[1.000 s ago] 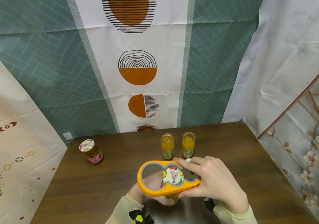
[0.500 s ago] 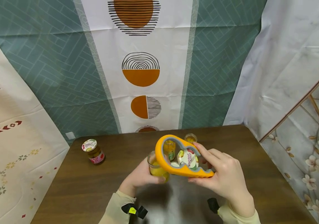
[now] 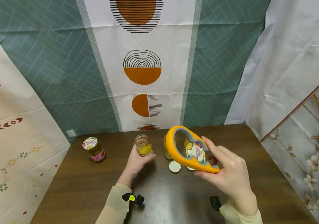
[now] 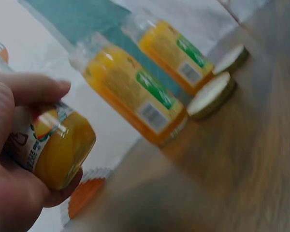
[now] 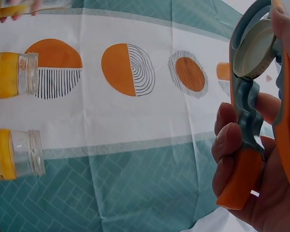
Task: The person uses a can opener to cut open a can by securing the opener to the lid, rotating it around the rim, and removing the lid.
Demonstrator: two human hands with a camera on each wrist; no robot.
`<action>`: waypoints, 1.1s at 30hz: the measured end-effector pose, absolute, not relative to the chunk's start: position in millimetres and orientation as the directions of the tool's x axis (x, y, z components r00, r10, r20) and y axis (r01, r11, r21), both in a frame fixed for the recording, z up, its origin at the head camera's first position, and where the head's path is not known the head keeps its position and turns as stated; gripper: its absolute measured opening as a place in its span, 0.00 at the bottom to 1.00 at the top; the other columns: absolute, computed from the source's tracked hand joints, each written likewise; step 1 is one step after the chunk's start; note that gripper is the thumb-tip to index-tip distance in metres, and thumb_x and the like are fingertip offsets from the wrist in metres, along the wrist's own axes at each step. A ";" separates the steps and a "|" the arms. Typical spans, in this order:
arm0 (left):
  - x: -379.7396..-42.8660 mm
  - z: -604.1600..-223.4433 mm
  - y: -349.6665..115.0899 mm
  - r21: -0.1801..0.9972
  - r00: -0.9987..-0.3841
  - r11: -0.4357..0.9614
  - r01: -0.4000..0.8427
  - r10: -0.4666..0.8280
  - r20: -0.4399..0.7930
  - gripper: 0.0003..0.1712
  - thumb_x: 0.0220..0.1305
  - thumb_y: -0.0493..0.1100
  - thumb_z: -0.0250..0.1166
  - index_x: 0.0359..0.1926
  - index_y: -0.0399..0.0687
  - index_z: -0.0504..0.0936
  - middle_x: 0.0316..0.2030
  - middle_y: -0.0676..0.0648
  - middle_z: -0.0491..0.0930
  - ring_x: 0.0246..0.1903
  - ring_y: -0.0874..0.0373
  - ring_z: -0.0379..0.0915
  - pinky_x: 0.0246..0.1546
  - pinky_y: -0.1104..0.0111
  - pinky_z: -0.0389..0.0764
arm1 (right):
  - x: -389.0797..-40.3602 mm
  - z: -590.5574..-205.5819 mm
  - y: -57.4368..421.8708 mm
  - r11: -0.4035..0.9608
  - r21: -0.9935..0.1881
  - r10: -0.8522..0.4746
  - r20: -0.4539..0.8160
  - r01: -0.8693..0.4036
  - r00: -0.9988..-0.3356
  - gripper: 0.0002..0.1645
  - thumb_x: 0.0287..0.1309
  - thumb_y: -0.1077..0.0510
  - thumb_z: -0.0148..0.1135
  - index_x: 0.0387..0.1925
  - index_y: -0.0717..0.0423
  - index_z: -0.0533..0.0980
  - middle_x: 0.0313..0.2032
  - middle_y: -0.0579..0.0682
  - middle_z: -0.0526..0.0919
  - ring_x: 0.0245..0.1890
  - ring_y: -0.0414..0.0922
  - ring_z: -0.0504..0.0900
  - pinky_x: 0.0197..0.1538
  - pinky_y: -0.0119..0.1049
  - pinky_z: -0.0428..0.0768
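Observation:
An uncapped glass jar of yellow fruit (image 3: 143, 147) is gripped by my left hand (image 3: 137, 162), raised over the table left of centre. The left wrist view shows fingers and thumb wrapped round this jar (image 4: 63, 145). My right hand (image 3: 229, 169) holds an orange jar opener (image 3: 172, 145) by its handles, with grey toothed inner edges. A printed jar lid (image 3: 196, 151) is caught between those edges; its pale underside faces the right wrist camera. Behind the opener, partly hidden, stand two uncapped jars, a nearer-left one (image 4: 135, 94) and another (image 4: 171, 55).
Two loose lids lie white side up, one lid (image 3: 174, 166) in plain sight and another lid (image 3: 190, 168) partly behind the opener. A capped jar with a pink label (image 3: 94, 150) stands at the table's left. Patterned cloth (image 3: 154, 84) hangs behind the brown table (image 3: 72, 186).
The opener and lid have come off the jar and moved up and right. My left hand has carried the uncapped jar away, to the left and toward the back.

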State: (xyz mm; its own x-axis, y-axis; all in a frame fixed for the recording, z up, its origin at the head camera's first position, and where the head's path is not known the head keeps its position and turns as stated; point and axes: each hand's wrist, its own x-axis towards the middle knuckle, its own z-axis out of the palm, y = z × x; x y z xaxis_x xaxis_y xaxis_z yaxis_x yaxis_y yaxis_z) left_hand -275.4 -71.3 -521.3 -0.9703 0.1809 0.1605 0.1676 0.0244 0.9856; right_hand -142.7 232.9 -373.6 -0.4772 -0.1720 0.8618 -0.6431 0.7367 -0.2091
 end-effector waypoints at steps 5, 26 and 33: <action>-282.4 -538.7 -70.2 0.991 -0.990 0.080 0.106 0.102 0.097 0.48 0.48 0.36 0.78 0.64 0.58 0.58 0.51 0.43 0.74 0.47 0.49 0.74 0.52 0.54 0.75 | -142.3 -374.2 233.5 0.742 -0.211 -0.170 0.859 -0.636 -0.483 0.50 0.49 0.21 0.59 0.57 0.55 0.80 0.24 0.41 0.78 0.20 0.35 0.72 0.20 0.32 0.72; -288.7 -563.3 -57.1 0.993 -0.990 0.060 0.099 0.103 0.092 0.48 0.53 0.27 0.72 0.63 0.50 0.48 0.57 0.41 0.68 0.46 0.49 0.76 0.46 0.64 0.78 | -144.0 -375.3 233.1 0.747 -0.216 -0.170 0.852 -0.629 -0.495 0.50 0.49 0.20 0.59 0.57 0.54 0.80 0.24 0.39 0.78 0.20 0.34 0.71 0.19 0.31 0.72; -289.2 -566.9 -51.2 0.989 -0.990 0.095 0.116 0.096 0.107 0.50 0.54 0.32 0.74 0.64 0.51 0.47 0.59 0.41 0.67 0.48 0.51 0.76 0.53 0.56 0.76 | -144.3 -380.0 234.9 0.756 -0.232 -0.164 0.838 -0.612 -0.521 0.50 0.47 0.20 0.60 0.58 0.52 0.79 0.25 0.38 0.78 0.21 0.33 0.71 0.21 0.31 0.72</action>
